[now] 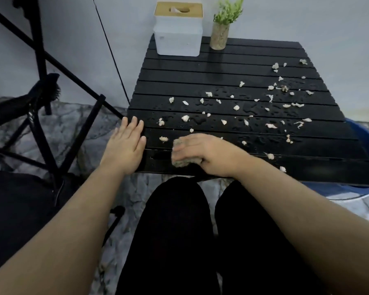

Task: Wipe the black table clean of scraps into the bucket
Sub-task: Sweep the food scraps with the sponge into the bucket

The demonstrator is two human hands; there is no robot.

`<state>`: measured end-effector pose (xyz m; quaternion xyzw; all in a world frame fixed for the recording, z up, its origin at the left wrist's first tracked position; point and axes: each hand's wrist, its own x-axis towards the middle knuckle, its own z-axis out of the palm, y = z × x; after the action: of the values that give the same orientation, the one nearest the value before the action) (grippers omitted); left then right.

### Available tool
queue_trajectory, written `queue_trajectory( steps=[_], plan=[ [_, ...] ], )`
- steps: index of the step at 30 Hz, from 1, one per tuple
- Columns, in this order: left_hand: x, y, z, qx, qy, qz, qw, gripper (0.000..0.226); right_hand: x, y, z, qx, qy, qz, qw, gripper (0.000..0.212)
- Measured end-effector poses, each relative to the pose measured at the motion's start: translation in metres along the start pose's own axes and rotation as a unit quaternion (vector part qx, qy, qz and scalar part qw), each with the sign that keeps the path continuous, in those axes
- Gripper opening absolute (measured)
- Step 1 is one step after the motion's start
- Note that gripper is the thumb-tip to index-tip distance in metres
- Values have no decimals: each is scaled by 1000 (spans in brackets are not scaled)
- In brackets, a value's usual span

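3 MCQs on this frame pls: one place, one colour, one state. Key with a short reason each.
1. The tissue box stands at the table's
A. far left corner
B. near right corner
C. centre

2. The table slats are
A. white
B. black
C. green

3. The right hand is
A. empty, raised
B. in a grip on the sponge, on the table
C. on the plant

Key: 1 A, the box sits beside the plant at the far edge. 2 B, dark slats under pale scraps. 3 B, fingers wrap the sponge near the front edge.
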<state>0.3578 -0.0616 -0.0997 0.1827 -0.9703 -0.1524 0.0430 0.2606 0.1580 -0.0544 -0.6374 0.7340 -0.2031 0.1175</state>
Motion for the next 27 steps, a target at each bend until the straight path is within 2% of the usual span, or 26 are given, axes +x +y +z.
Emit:
queue_trajectory(
  steps=[2, 5, 7, 9, 11, 13, 17, 20, 22, 25, 27],
  plan=[
    [0, 0, 3, 2, 0, -1, 1000, 52, -35, 20, -25, 18, 2, 11, 1000, 31],
    [2, 0, 2, -13, -16, -11, 1000, 52, -55, 30, -59, 14, -20, 66, 997, 32],
    [3, -1, 1, -16, -27, -9, 999, 52, -25, 25, -60, 13, -3, 6, 1000, 16],
    [2, 0, -1, -44, -33, -8, 998, 51, 27, 14, -43, 3, 30, -51, 998, 15],
    [3, 2, -8, -105, -25, -16, 994, 47, 69, 6, -20, 27, 22, -41, 999, 31],
    [11, 1, -20, -119, -5, -15, 993, 45, 81, 11, -5, 38, -50, -18, 998, 44],
    [35, 3, -28, -79, 1, -4, 997, 46, 24, 42, -26, 58, -40, 16, 997, 47],
    [53, 10, -14, -33, -11, -3, 999, 50, -28, 69, -54, 24, -49, 67, 996, 53],
    [64, 9, -8, -4, -10, -5, 1000, 52, -32, 73, -64, 15, -18, 70, 997, 55],
    [70, 0, 1, 16, -11, -1, 1000, 52, 22, 65, -57, 29, 84, 10, 996, 44],
    [70, -2, 4, 7, -9, 4, 1000, 51, 71, 60, -42, 35, 82, -5, 996, 40]
  ],
)
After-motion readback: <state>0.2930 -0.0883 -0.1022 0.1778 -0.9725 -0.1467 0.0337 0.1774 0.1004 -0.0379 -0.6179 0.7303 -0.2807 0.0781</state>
